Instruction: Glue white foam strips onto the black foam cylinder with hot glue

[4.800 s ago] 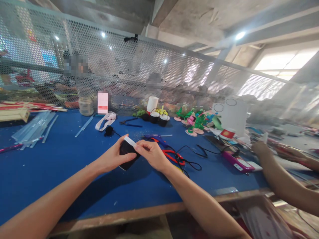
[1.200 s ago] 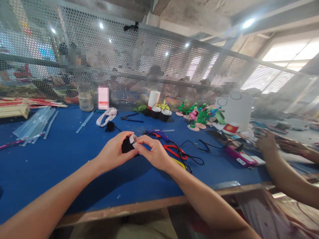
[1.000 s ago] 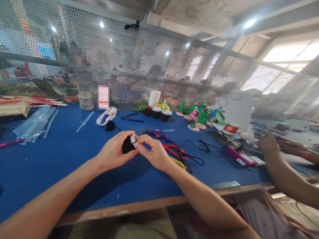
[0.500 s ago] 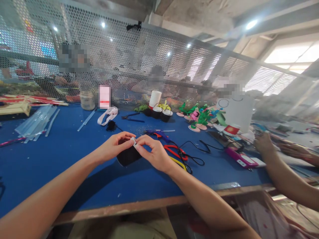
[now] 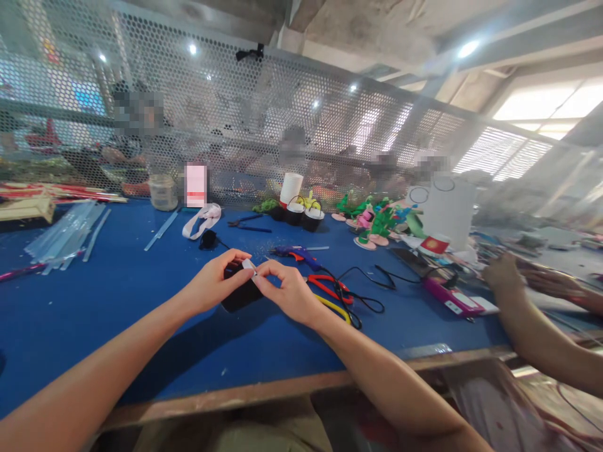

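Both hands, left hand [image 5: 214,285] and right hand [image 5: 289,292], pinch 1 white strip [image 5: 248,265] on a black cup [image 5: 239,295] above the blue table [image 5: 94,301] (glue gun [image 5: 294,252], red pliers [image 5: 327,285] and black cord [image 5: 365,295] lie just beyond).

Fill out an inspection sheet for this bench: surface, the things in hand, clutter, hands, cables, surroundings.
Surface: blue table with a worn wooden front edge.
Things in hand: small black cup with a white strip at its rim.
Clutter: clear glue sticks at far left, white ribbon, pliers, black pots, foam flowers, pink box.
Hands: left hand cradles the cup; right hand pinches the strip. A co-worker's hand is at far right.
Cables: black cord loops beside red scissors and a glue gun.
Surroundings: perforated metal screen behind the table; people beyond it.
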Motion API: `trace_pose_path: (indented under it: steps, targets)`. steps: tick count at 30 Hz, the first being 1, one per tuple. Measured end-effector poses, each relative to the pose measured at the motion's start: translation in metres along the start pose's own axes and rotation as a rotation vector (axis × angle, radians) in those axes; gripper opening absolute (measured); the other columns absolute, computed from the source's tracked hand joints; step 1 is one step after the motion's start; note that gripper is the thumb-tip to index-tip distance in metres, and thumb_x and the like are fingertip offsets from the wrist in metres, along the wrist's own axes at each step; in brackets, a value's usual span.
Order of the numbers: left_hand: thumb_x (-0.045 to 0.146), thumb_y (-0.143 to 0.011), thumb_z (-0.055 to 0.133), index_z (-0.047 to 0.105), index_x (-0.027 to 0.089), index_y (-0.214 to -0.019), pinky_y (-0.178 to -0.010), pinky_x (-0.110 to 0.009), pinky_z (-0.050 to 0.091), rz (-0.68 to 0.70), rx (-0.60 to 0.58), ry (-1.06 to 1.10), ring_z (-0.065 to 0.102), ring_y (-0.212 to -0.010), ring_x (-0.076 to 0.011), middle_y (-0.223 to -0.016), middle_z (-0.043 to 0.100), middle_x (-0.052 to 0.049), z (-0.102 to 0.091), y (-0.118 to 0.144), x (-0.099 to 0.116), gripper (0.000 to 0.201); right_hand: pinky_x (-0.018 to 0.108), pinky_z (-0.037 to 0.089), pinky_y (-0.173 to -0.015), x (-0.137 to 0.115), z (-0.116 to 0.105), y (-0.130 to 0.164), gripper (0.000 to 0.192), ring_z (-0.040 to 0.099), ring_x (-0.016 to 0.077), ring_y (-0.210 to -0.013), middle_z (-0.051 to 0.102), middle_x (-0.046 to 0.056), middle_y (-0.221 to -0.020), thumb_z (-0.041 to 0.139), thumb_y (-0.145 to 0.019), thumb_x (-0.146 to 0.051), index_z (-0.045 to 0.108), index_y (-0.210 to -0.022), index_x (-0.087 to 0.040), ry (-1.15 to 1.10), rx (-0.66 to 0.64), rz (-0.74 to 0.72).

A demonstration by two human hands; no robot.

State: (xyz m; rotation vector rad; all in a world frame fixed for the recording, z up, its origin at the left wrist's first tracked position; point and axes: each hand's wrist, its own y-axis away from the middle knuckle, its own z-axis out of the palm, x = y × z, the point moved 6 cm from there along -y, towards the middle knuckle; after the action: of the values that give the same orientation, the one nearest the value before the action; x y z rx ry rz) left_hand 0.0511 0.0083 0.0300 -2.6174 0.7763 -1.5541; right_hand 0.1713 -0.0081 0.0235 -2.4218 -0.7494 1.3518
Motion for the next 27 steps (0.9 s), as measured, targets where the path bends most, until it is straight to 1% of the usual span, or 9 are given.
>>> trace_pose_path:
  steps: [7, 14, 18, 21, 24, 27]
  targets:
    - [0.040, -0.074, 0.049, 0.053, 0.016, -0.098, -0.076, -0.032, 0.045, 0.027, 0.035, -0.071, 0.058, -0.083, -0.0177, -0.090, 0.062, -0.005, -0.004, 0.001, 0.001, 0.034, 0.025, 0.042, -0.067, 0.002, 0.001, 0.000, 0.012, 0.053, 0.0120, -0.067, 0.059, 0.001, -0.072, 0.048, -0.076, -0.024, 0.054, -0.068, -0.018, -0.011, 0.003, 0.000]
    - [0.039, -0.076, 0.047, 0.052, 0.016, -0.104, -0.083, -0.035, 0.042, 0.043, 0.045, -0.165, 0.056, -0.091, -0.0197, -0.099, 0.061, -0.008, -0.006, 0.000, -0.002, 0.037, 0.024, 0.041, -0.067, 0.002, 0.003, -0.002, 0.013, 0.053, 0.0122, -0.069, 0.058, 0.002, -0.072, 0.047, -0.078, -0.024, 0.056, -0.071, -0.017, 0.018, -0.031, 0.015]
    - [0.040, -0.074, 0.049, 0.050, 0.014, -0.104, -0.086, -0.038, 0.041, 0.009, 0.048, -0.146, 0.056, -0.093, -0.0208, -0.099, 0.060, -0.009, -0.006, 0.000, -0.007, 0.039, 0.023, 0.040, -0.065, 0.002, 0.004, -0.003, 0.012, 0.051, 0.0115, -0.066, 0.056, 0.000, -0.067, 0.048, -0.078, -0.023, 0.056, -0.070, -0.017, 0.041, -0.048, 0.024]
    - [0.041, -0.072, 0.051, 0.048, 0.014, -0.103, -0.087, -0.038, 0.041, -0.016, 0.045, -0.119, 0.056, -0.095, -0.0212, -0.100, 0.059, -0.010, -0.005, 0.000, -0.011, 0.041, 0.022, 0.039, -0.061, 0.002, 0.004, -0.004, 0.010, 0.050, 0.0106, -0.063, 0.055, -0.001, -0.066, 0.050, -0.076, -0.022, 0.055, -0.070, -0.017, 0.008, -0.055, 0.061]
    - [0.041, -0.072, 0.051, 0.048, 0.014, -0.096, -0.083, -0.038, 0.043, -0.036, 0.035, -0.097, 0.057, -0.091, -0.0211, -0.097, 0.060, -0.010, -0.002, 0.000, -0.012, 0.036, 0.021, 0.038, -0.060, 0.003, 0.004, -0.004, 0.009, 0.048, 0.0096, -0.060, 0.055, -0.002, -0.064, 0.050, -0.075, -0.021, 0.055, -0.069, -0.016, -0.027, -0.061, 0.111]
    - [0.041, -0.073, 0.051, 0.049, 0.015, -0.092, -0.081, -0.037, 0.044, -0.039, 0.030, -0.062, 0.057, -0.088, -0.0206, -0.094, 0.060, -0.008, -0.001, 0.000, -0.012, 0.032, 0.021, 0.037, -0.059, 0.005, 0.004, -0.005, 0.013, 0.046, 0.0090, -0.059, 0.053, -0.003, -0.062, 0.050, -0.076, -0.023, 0.054, -0.066, -0.016, -0.055, -0.057, 0.130]
